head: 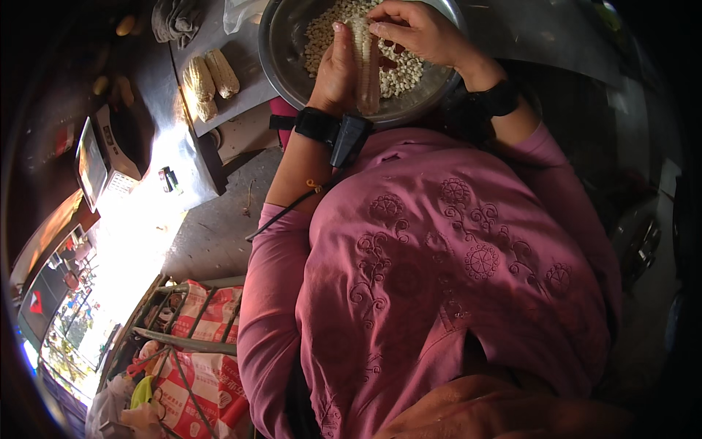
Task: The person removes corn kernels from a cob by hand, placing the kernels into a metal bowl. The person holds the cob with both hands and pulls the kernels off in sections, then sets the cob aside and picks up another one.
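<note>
My left hand (335, 71) is wrapped around a pale corn cob (363, 60), its thumb pointing up along the side. Part of the cob still carries rows of whitish kernels, while its lower end looks bare. From the right, my right hand (419, 30) has its fingers and thumb against the upper part of the same cob. Both hands are over a wide metal basin (285, 82) on my lap. Loose corn kernels (403, 77) cover much of the basin's bottom. The palm side of the right hand is partly hidden.
Several pale cobs (211, 79) lie on a metal-topped table (247, 60) left of the basin, near a grey cloth (175, 22) and a plastic bag (238, 13). A wire basket (189, 343) with red-and-white packaging stands lower left. A cable hangs from the left wrist's black device (351, 140).
</note>
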Demonstrator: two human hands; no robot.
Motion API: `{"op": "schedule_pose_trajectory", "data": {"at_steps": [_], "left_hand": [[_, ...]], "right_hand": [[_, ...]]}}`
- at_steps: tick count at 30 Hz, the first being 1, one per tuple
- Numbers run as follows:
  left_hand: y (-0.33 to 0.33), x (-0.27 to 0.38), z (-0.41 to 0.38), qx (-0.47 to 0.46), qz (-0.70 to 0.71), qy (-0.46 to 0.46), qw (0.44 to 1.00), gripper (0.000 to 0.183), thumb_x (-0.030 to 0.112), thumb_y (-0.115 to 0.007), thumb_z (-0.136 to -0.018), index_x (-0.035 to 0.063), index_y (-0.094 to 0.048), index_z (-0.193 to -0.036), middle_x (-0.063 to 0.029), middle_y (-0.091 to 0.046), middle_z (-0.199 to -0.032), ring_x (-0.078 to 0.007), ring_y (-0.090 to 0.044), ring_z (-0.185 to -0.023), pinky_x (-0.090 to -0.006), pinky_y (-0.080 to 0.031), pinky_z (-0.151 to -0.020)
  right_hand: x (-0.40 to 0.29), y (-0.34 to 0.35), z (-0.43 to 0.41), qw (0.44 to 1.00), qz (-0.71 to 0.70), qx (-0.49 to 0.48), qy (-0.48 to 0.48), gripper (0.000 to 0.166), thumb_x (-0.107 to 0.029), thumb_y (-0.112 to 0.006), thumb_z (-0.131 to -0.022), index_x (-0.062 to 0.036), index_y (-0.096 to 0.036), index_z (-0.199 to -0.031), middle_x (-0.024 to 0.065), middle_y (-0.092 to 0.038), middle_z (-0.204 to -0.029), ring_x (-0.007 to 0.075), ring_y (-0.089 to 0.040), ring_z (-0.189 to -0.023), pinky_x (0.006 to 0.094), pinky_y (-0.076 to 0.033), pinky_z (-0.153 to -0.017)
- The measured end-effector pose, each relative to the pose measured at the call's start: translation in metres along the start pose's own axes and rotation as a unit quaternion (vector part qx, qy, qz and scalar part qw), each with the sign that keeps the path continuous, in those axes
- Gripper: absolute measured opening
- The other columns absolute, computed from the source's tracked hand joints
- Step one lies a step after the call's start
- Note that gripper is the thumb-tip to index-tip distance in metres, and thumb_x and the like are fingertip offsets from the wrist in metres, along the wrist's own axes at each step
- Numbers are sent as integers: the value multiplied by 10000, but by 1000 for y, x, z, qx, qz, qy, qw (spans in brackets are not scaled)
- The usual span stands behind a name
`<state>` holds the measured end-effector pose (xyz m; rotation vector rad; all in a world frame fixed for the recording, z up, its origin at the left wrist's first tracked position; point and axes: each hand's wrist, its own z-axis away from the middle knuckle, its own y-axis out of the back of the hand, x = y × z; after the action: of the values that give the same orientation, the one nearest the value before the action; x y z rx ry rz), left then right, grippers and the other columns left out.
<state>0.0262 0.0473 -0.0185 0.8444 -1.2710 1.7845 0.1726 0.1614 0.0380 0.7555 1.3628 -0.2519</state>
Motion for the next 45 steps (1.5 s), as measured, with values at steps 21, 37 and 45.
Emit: {"op": "schedule_pose_trajectory", "data": {"at_steps": [21, 37, 45], "left_hand": [[-3, -5, -2, 63, -30, -1, 998, 756, 720, -334, -1023, 33, -630, -1130, -97, -672, -834, -206, -657, -688, -344, -550, -616], [-9, 6, -2, 55, -31, 18, 998, 804, 750, -296, -1012, 30, -654, -1011, -86, -657, -757, -181, -635, -631, -321, -524, -564], [-12, 10, 1, 66, -63, 27, 995, 794, 729, -293, -1026, 25, -661, -1005, -86, -670, -783, -176, -629, -627, -315, -518, -560]], "right_hand": [[7, -15, 7, 999, 15, 15, -26, 183, -125, -657, -952, -12, -586, -1077, 72, -634, -823, 145, -612, -717, 320, -515, -646], [19, -15, 0, 978, -190, -23, -88, 115, -153, -595, -1027, -49, -621, -1069, 13, -650, -898, 85, -613, -712, 237, -504, -588], [22, -19, 4, 993, -78, 53, -68, 139, -50, -539, -980, -12, -626, -1081, 23, -651, -901, 108, -622, -709, 256, -515, -589]]}}
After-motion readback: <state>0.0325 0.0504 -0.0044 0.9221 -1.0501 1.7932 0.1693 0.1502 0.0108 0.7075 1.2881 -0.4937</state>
